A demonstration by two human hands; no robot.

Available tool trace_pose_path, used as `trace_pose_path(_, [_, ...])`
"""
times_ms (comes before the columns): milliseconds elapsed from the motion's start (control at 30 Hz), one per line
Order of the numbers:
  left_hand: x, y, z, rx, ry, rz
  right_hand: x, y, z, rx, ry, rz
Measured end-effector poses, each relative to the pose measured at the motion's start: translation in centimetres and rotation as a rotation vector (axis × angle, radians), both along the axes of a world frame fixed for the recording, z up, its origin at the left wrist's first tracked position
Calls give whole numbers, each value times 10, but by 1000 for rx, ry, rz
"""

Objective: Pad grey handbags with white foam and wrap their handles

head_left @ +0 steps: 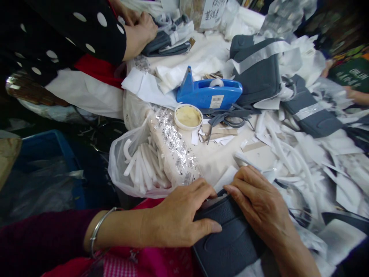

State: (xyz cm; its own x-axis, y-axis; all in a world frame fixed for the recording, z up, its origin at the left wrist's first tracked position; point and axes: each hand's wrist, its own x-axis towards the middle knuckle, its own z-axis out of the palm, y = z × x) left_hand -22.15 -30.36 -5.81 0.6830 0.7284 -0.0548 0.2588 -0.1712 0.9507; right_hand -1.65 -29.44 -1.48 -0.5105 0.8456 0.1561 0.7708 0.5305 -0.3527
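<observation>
A dark blue-grey leather bag [230,244] with an oval embossed mark lies at the front, close to my body. My left hand [184,215] grips its left side, thumb on the front face and fingers over the top edge. My right hand [259,204] wraps the top right edge, fingertips pressed down by the opening, where some white material shows. Both hands are closed on the bag. Beyond them sit a blue tape dispenser [198,94], a round tub of yellowish paste [188,117] and scissors [233,121].
A plastic bag of white foam strips [144,165] hangs at the table's left edge. Finished-looking grey bags [259,73] and white scraps [291,154] cover the right. A blue crate [63,150] stands lower left. A co-worker's hands [144,29] handle grey pieces at the back left.
</observation>
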Motion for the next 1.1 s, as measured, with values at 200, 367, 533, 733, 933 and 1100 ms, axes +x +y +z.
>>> trace_pose_path(200, [40, 34, -4, -43, -299, -103, -1, -1, -1, 17, -2, -2])
trace_pose_path(367, [54, 34, -10, -207, -417, -157, -4, 1, -4, 15, -36, -5])
trace_pose_path(533, [55, 30, -10, -231, -261, -112, -6, 4, -10, -21, -9, -37])
trace_pose_path(733, [54, 29, -10, -152, -162, -62, 29, -12, 34, 453, 501, -564])
trace_pose_path(933, [54, 34, -18, -268, -201, -134, 83, -128, 35, 295, 942, -1431])
trace_pose_path(1100, [56, 32, -12, -264, -180, -107, 78, -214, -28, -260, 1110, -1451])
